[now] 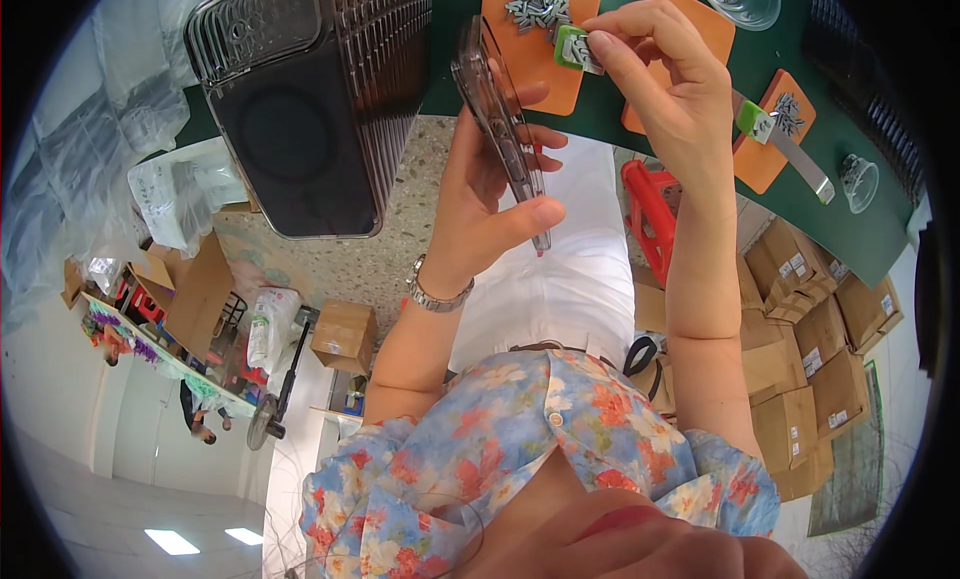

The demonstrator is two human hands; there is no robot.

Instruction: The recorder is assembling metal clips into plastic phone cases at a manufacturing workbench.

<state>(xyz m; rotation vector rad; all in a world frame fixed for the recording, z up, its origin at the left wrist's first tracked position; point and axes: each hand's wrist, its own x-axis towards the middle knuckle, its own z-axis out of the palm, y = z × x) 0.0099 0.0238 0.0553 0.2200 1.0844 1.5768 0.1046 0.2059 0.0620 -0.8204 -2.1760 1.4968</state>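
My left hand point(480, 194) grips a see-through phone case with a dark rim point(505, 114), held on edge with the thumb on the near side and fingers behind. My right hand point(670, 74) pinches a small green-and-metal piece point(574, 49) between thumb and fingertips, just over the edge of a heap of small metal parts point(537, 4). That heap lies on an orange board point(553, 97). How far the piece extends behind my fingers is hidden. To the left stands a long row of similar phone cases point(290, 129), packed close together.
Beyond my right wrist, a metal strip with a green block point(755, 121) lies across another orange board point(757, 164) with small metal pins point(788, 114). Plastic cups point(860, 183) stand on the green table point(840, 234). A red stool point(650, 214) and cardboard boxes point(785, 424) are below.
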